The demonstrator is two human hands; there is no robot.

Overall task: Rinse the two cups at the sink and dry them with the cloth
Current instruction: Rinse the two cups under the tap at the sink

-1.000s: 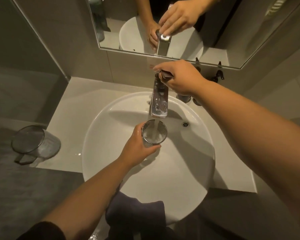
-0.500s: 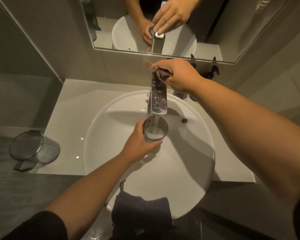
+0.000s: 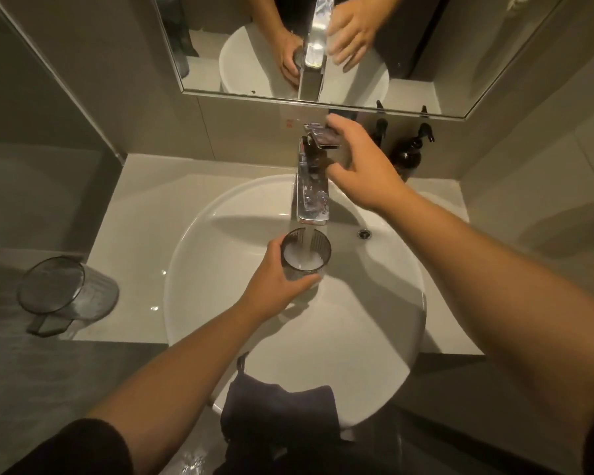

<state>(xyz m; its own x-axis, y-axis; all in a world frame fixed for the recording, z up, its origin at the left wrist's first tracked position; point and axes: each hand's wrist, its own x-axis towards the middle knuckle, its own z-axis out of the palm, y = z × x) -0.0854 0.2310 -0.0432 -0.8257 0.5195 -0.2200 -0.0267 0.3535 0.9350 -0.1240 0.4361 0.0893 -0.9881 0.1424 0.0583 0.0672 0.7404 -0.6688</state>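
My left hand (image 3: 278, 281) grips a dark ribbed cup (image 3: 306, 252) upright under the chrome tap (image 3: 312, 200). Water runs from the spout into the cup, which is partly filled. My right hand (image 3: 360, 162) hovers just right of the tap lever (image 3: 323, 135), fingers spread and relaxed, holding nothing. A second cup (image 3: 66, 293), clear grey with a handle, stands on the counter at the left. A dark cloth (image 3: 282, 409) hangs over the front rim of the white basin (image 3: 374, 320).
Two dark pump bottles (image 3: 407, 154) stand against the wall right of the tap. A mirror (image 3: 426, 46) hangs above the sink. The pale counter (image 3: 144, 217) ends at a wall on the left.
My right hand has let go of the tap lever and drawn back slightly to the right. The water level in the held cup has risen.
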